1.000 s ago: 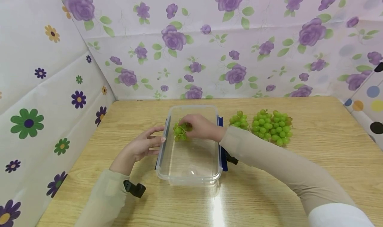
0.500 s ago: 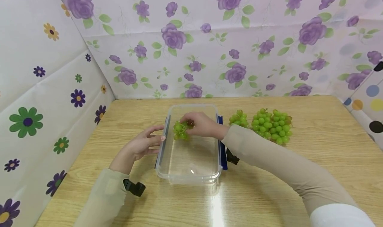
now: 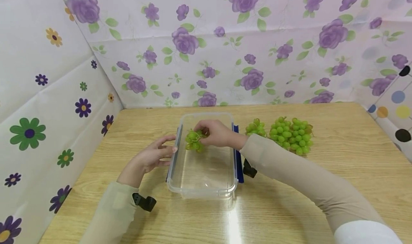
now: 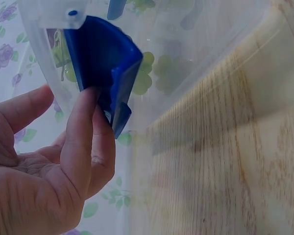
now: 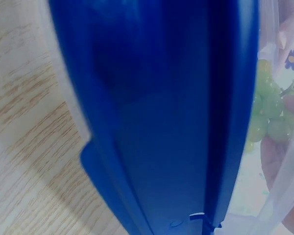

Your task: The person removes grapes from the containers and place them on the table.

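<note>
A clear plastic container [image 3: 206,191] with blue side latches stands open-topped on the table. Inside it, toward the far left, is a small bunch of green grapes [image 3: 194,140], its stem pinched by my right hand [image 3: 216,134]. Whether the bunch touches the container floor, I cannot tell. My left hand [image 3: 156,154] is at the container's left wall, thumb spread from the other fingers. In the left wrist view, fingertips touch the hanging blue latch [image 4: 103,63]. Another blue latch [image 5: 157,117] fills most of the right wrist view, partly hiding the grapes [image 5: 270,110] and right hand.
Right of the container lie more green grape bunches: a smaller one [image 3: 255,127] partly behind the right sleeve, and a larger cluster [image 3: 291,135]. Flowered cloth [image 3: 209,51] rises behind the wooden table [image 3: 347,144], and another patterned cloth [image 3: 51,111] stands at left.
The right hand and its grapes stay nearly in place, with only a slight shift of the hand. The left hand has not visibly moved against the container.
</note>
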Demonstrator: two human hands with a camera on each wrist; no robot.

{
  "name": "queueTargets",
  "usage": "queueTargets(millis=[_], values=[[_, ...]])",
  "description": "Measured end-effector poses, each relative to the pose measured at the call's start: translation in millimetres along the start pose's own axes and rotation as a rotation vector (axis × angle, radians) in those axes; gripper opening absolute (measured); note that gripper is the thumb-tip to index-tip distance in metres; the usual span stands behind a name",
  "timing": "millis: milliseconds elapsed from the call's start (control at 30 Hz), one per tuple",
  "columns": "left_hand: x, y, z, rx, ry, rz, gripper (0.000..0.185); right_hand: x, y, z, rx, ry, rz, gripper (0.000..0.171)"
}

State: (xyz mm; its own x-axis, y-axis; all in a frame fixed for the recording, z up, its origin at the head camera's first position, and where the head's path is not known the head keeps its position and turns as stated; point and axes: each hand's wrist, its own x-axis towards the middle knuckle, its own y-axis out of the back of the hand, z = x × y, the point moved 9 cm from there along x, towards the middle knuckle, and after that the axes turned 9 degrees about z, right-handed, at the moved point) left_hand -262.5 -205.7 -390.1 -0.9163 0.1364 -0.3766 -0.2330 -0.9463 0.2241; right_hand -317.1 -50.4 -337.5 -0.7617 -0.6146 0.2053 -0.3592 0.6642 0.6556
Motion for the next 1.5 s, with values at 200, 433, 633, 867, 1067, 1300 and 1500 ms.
queueTargets(millis=[200,433,633,867,1067,1300,1500], values=[[0.2,-0.2,-0.3,-0.007,-0.005,0.002,0.067,-3,2,0,0.016,-0.035,0.002,0.032],[0.6,0.6,-0.8,-0.003,-0.013,-0.003,0.067,-7,6,2,0.082,-0.087,0.020,0.032],[0.1,1.0,-1.3,-0.001,-0.010,-0.001,0.066,-9,11,4,0.118,-0.115,0.040,0.032],[0.3,0.9,-1.6,-0.003,-0.012,-0.001,0.067,-12,15,5,0.143,-0.096,0.066,0.032],[0.7,0.5,-2.0,-0.004,-0.015,-0.006,0.067,-15,17,6,0.184,-0.114,0.062,0.034],[0.7,0.9,-3.3,0.000,-0.013,-0.009,0.067,-18,21,5,0.217,-0.123,0.068,0.032],[0.7,0.7,-3.3,0.005,-0.013,-0.015,0.067,-20,22,6,0.238,-0.128,0.075,0.034]])
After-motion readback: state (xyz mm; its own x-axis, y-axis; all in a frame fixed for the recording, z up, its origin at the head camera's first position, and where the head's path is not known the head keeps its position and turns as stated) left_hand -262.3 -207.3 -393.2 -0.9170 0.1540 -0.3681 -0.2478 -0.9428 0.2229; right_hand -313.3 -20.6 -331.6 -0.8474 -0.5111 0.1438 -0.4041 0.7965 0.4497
